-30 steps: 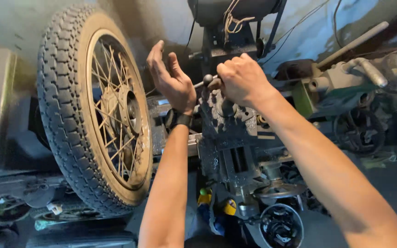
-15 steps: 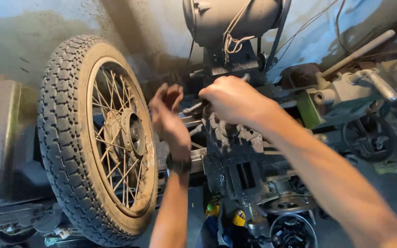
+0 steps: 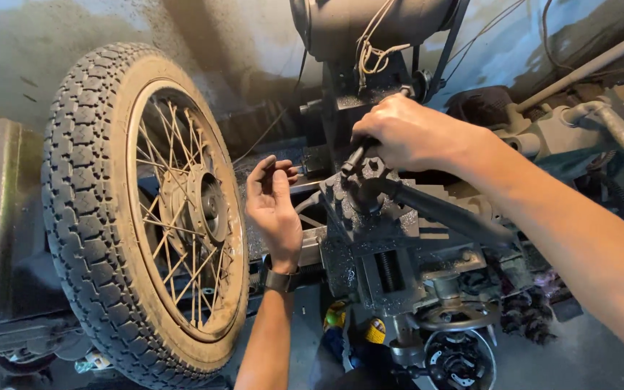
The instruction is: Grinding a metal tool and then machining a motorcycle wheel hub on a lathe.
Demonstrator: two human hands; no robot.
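From the head view, the right hand (image 3: 417, 133) is curled tight around a dark handle (image 3: 355, 157), and its fingers hide most of it, so only the lower end shows. That handle sits on top of a dark metal vise (image 3: 391, 231) in the middle. A long dark bar (image 3: 442, 211) sticks out of the vise toward the right. The left hand (image 3: 272, 206) is held up just beside the vise, with its fingers bent and a little apart; something small may be pinched at the fingertips, but it is too dark to tell. A black watch (image 3: 281, 280) is on that wrist. A big dusty wheel (image 3: 146, 217) with thin spokes stands on the left. The bottom of the vise is dim and cut off.
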